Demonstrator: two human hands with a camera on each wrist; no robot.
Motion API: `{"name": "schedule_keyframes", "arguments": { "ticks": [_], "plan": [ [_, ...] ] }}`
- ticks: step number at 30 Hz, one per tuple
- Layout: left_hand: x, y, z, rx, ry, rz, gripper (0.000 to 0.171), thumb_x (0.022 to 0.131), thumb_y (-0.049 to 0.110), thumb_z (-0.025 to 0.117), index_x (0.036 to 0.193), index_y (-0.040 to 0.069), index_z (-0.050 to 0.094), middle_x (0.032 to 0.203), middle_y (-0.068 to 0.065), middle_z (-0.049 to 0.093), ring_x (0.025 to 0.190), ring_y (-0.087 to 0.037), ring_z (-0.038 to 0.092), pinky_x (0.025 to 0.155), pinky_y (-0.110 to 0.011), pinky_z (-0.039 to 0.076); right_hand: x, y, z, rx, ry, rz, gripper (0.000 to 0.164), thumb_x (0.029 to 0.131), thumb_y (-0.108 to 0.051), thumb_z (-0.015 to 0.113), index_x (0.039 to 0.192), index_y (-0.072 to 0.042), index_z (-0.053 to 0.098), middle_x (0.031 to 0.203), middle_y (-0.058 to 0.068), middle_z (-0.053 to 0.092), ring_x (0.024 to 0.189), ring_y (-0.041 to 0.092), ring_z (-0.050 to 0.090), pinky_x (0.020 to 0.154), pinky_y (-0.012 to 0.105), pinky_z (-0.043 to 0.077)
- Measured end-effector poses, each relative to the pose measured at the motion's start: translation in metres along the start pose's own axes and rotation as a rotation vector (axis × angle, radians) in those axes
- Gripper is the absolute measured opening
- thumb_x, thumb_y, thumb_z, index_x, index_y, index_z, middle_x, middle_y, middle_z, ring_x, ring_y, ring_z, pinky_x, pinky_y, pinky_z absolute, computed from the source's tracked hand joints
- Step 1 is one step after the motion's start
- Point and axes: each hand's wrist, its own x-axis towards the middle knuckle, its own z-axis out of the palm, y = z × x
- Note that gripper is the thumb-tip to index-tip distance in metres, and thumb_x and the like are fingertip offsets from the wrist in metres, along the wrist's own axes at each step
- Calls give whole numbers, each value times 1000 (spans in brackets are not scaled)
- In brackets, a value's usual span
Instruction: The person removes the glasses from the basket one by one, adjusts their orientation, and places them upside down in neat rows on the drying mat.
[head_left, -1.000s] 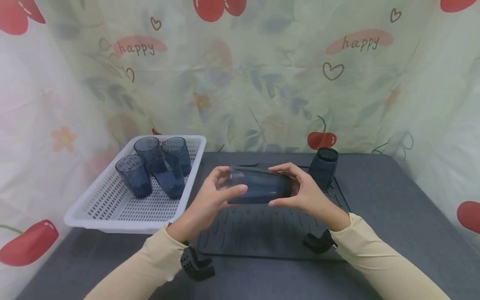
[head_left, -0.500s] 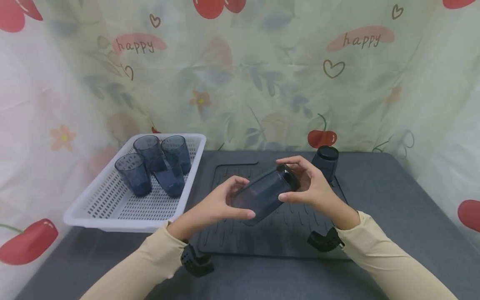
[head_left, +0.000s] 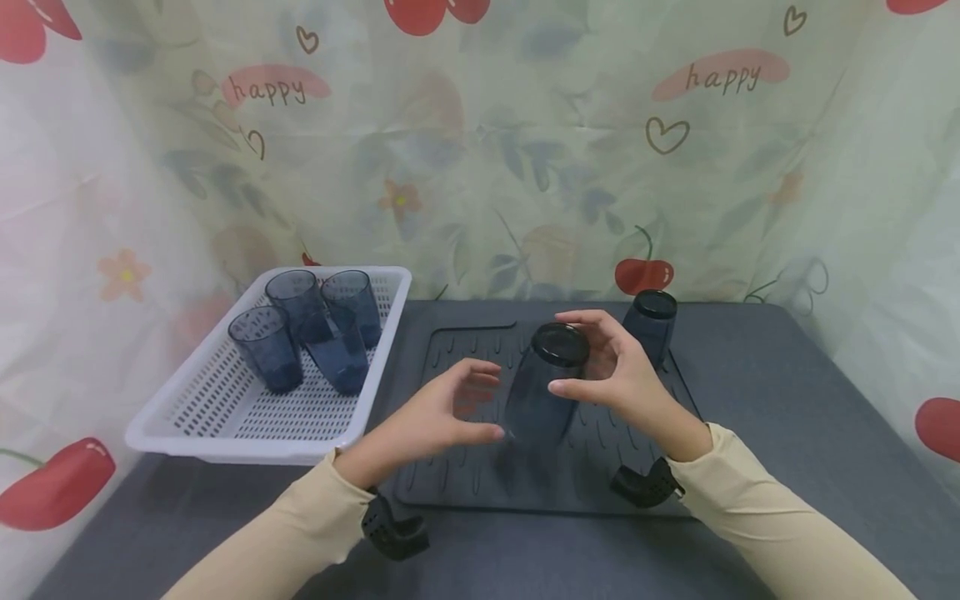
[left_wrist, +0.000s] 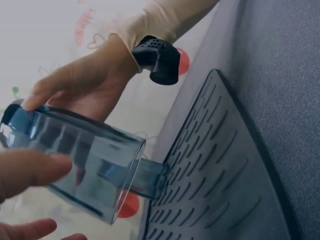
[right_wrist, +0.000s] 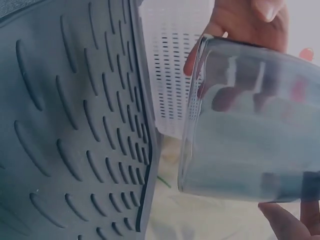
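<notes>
My right hand (head_left: 618,375) grips a blue-tinted drinking glass (head_left: 536,404) near its thick dark base. The glass is upside down, slightly tilted, its open rim pointing at the ridged grey drying mat (head_left: 600,492). In the left wrist view, a gap shows between the rim of that glass (left_wrist: 95,165) and the mat. My left hand (head_left: 431,417) is beside the glass on the left, fingers spread, thumb tip close to its lower side. Another matching glass (head_left: 651,329) stands upside down on the mat's far right corner, partly hidden behind my right hand.
A white perforated plastic basket (head_left: 225,450) stands at the left, with several matching glasses (head_left: 270,354) inside, mouths up, some leaning. Dark grey cloth (head_left: 810,433) covers the table. A patterned curtain (head_left: 480,192) hangs behind and along both sides.
The glass has turned from lying sideways between both hands to nearly upright with its base on top. The left hand has let go of it; the right still holds it.
</notes>
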Motion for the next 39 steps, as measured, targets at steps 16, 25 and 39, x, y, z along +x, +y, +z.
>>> {"name": "schedule_keyframes", "arguments": {
  "ticks": [16,25,39],
  "plan": [
    [-9,-18,-5,17,-12,-5,46,84,12,74,126,8,56,117,-11,63,106,-22,63,91,-36,54,9,9,-10,-165,77,66,72,76,-7,82,138,-12,48,130,2,56,108,12,61,88,24,54],
    [-9,-15,-1,-13,-74,14,43,85,10,73,124,5,57,117,-16,62,106,-29,63,90,-36,54,29,9,-23,-178,134,90,71,77,-11,82,139,-17,48,130,5,57,107,10,63,88,23,53],
    [-9,-18,1,-13,-63,1,42,85,10,73,124,7,57,116,-12,63,104,-24,64,89,-34,54,70,2,-37,-254,256,95,70,79,-15,80,141,-16,48,138,8,54,120,21,59,94,31,52]
  ]
}}
